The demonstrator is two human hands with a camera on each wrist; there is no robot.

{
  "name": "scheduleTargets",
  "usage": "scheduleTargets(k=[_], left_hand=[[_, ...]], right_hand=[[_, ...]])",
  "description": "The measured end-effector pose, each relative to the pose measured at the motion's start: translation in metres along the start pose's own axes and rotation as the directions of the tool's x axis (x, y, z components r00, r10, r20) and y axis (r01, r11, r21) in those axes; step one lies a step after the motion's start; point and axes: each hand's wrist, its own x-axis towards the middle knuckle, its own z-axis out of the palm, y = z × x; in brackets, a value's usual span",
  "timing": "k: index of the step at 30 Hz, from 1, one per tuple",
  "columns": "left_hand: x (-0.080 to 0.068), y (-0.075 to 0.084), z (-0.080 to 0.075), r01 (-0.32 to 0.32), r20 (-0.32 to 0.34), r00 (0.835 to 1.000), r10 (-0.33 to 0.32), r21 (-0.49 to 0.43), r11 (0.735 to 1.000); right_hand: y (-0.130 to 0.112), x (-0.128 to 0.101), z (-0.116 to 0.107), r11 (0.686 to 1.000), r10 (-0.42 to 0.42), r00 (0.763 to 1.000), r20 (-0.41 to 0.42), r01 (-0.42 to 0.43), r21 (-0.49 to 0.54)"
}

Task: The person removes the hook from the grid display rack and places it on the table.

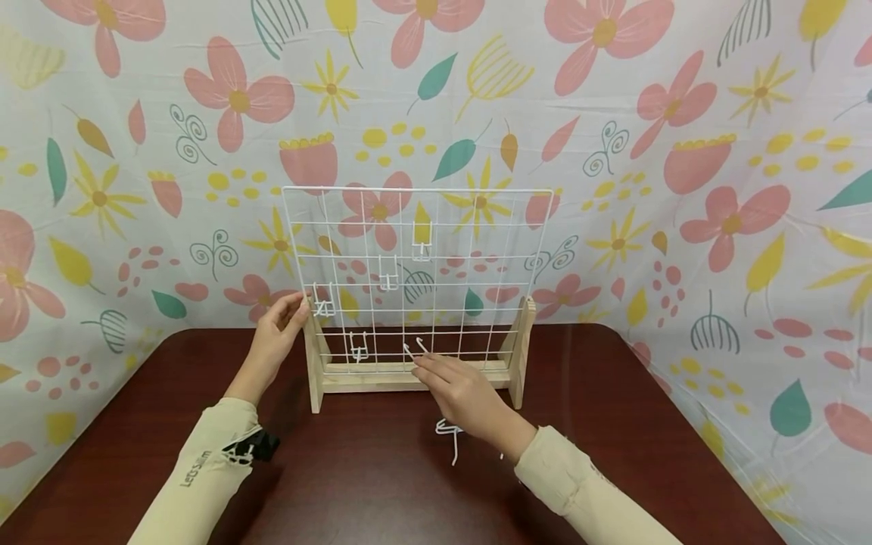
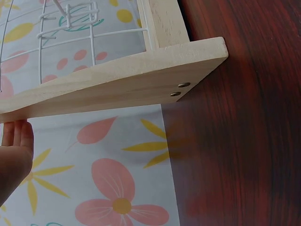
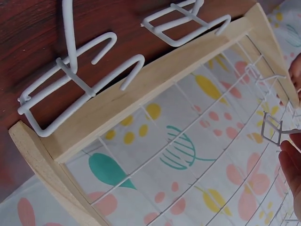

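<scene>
A white wire grid panel (image 1: 446,309) stands upright in a pale wooden stand (image 1: 409,381) on the table. My left hand (image 1: 275,325) grips the upper end of the stand's left post (image 1: 312,356); in the left wrist view its fingers (image 2: 24,134) touch the post's outer side. My right hand (image 1: 463,393) pinches a white wire hook (image 3: 271,128), its two bent prongs pointing up before the grid's lower middle. Several similar hooks hang on the grid, including an upper one (image 1: 422,251) and a lower-left one (image 1: 359,350).
Another loose wire hook (image 1: 450,429) lies on the dark red table (image 1: 354,469), partly behind my right hand. In the right wrist view two hooks, one nearer (image 3: 70,84) and one farther (image 3: 181,23), lie in front of the stand. A flowered cloth (image 1: 613,250) hangs behind.
</scene>
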Motion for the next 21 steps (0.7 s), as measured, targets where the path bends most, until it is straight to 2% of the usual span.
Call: scheduleTargets(k=[12,21], left_hand=[[0.000,0.000,-0.001,0.008,0.007,1.000,-0.008,0.011,1.000],[-0.001,0.000,0.000,0.004,0.004,1.000,-0.004,0.001,1.000]], right_hand=[[-0.006,-0.004,0.000,0.997,-0.063,0.996,0.065,0.065,-0.032],[-0.014,-0.010,0.002,0.995,-0.074,0.978,0.195,0.087,-0.059]])
